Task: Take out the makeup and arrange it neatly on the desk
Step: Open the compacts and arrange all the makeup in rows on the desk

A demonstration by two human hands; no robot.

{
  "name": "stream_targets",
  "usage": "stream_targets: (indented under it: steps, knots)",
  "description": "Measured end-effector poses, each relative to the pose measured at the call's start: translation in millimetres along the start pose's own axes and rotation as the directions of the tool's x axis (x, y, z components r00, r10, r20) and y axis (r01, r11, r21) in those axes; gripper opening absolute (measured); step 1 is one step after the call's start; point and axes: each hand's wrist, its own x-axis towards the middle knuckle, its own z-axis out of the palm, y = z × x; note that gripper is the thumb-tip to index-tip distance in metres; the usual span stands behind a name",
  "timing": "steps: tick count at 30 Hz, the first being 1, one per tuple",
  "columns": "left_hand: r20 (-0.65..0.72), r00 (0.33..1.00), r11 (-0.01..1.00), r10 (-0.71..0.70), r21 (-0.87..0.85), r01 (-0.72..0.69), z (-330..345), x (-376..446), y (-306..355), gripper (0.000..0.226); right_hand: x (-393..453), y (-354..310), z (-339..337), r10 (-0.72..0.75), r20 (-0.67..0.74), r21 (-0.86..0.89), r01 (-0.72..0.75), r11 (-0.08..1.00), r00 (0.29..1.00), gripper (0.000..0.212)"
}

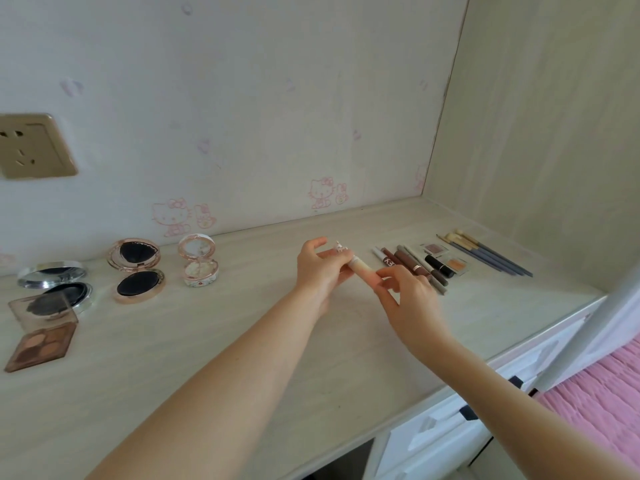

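- A small cream-coloured cosmetic tube point(360, 266) with a white ornament on its cap is held above the middle of the pale wood-grain desk point(242, 341).
- The left hand point(320, 268) curls round its cap end; the right hand point(405, 292) pinches its lower end with fingertips.
- Just right lies a row of slim pencils and liners point(412, 268), then a black lipstick point(439, 266), two small square shadow pans point(446, 256) and blue-handled brushes point(491, 258).
- Left stand open compacts: a white floral one holding pale powder point(200, 261), a rose-gold one with a black puff point(136, 270), a silver one with a dark puff point(57, 284).
- An open brown eyeshadow palette point(41, 341) shows four pans.
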Motion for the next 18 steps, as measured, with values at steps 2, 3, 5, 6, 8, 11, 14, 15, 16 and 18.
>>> stream_targets:
  steps: [2, 3, 5, 6, 8, 11, 14, 15, 16, 18]
  knots:
    - [0.004, 0.999, 0.996, -0.042, -0.082, 0.042, -7, -5, 4, 0.052, -3, -6, 4, 0.008, 0.005, 0.021, -0.008, 1.0, 1.0, 0.015]
    - [0.01, 0.998, 0.99, -0.061, -0.13, 0.062, -11, -8, 6, 0.049, -5, -9, 5, 0.01, 0.008, 0.038, -0.011, 0.999, 1.0, 0.012]
    - [0.038, 0.996, 0.977, -0.082, -0.193, 0.088, -20, -15, 9, 0.04, -9, -16, 8, 0.008, 0.017, 0.074, -0.009, 0.997, 1.0, 0.01]
    - [0.059, 0.995, 0.976, -0.085, -0.196, 0.095, -25, -18, 10, 0.031, -11, -20, 9, 0.004, 0.022, 0.088, -0.006, 0.996, 1.0, 0.01]
    - [0.099, 0.991, 0.98, -0.086, -0.169, 0.102, -35, -27, 11, 0.015, -15, -28, 10, -0.004, 0.025, 0.108, 0.002, 0.994, 1.0, 0.01]
    - [0.146, 0.986, 0.984, -0.078, -0.149, 0.1, -52, -39, 13, 0.013, -21, -43, 12, -0.028, 0.028, 0.14, 0.023, 0.99, 0.999, 0.014]
    - [0.191, 0.98, 0.989, -0.062, -0.122, 0.086, -68, -50, 17, 0.019, -25, -59, 15, -0.045, 0.036, 0.18, 0.037, 0.983, 0.998, 0.024]
    - [0.201, 0.978, 0.991, -0.055, -0.112, 0.078, -73, -53, 18, 0.021, -26, -65, 17, -0.048, 0.035, 0.188, 0.041, 0.981, 0.998, 0.027]
    - [0.209, 0.977, 0.992, -0.047, -0.104, 0.07, -78, -56, 19, 0.023, -28, -70, 19, -0.053, 0.034, 0.193, 0.045, 0.98, 0.998, 0.03]
    - [0.207, 0.977, 0.994, -0.042, -0.087, 0.061, -88, -62, 22, 0.025, -31, -78, 24, -0.062, 0.04, 0.196, 0.053, 0.979, 0.997, 0.034]
